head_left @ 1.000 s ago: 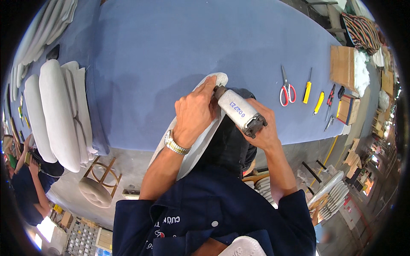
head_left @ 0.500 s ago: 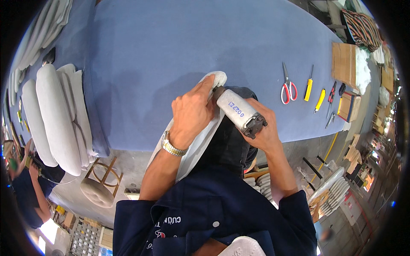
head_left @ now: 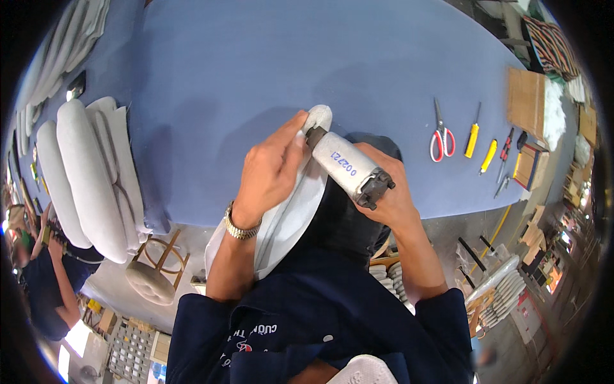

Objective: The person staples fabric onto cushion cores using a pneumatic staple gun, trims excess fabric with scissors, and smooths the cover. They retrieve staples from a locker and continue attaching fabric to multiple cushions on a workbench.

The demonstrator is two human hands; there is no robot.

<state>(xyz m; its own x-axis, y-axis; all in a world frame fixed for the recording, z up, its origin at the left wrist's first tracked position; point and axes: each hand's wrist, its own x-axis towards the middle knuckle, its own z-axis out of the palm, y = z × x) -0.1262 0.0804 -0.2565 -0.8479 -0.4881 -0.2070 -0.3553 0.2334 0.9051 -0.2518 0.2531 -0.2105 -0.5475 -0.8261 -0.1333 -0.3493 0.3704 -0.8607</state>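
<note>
My right hand (head_left: pixel 391 189) is wrapped round a pale grey staple gun (head_left: pixel 345 165) with a black end cap. Its dark nose presses against the tip of a long, light grey upholstered pad (head_left: pixel 306 208), which slants over my lap at the table's near edge. Beside the nose, my left hand (head_left: pixel 270 171) grips the pad's far end, its fingers pressed along the folded cover. A metal-band watch (head_left: pixel 242 230) circles my left wrist. The gun's handle and trigger are hidden by my right hand.
On the blue-covered table (head_left: pixel 256 51) lie red-handled scissors (head_left: pixel 442 137), a yellow-handled screwdriver (head_left: pixel 472 139) and a yellow knife (head_left: pixel 488 155). Cardboard boxes (head_left: pixel 526 99) stand right. Grey padded pieces (head_left: pixel 89 173) are piled left, near a stool (head_left: pixel 150 280) and another person (head_left: pixel 48 281).
The staple gun and my right hand have shifted slightly left. My left hand has also moved left along the pad, and more of the pad's pale surface shows.
</note>
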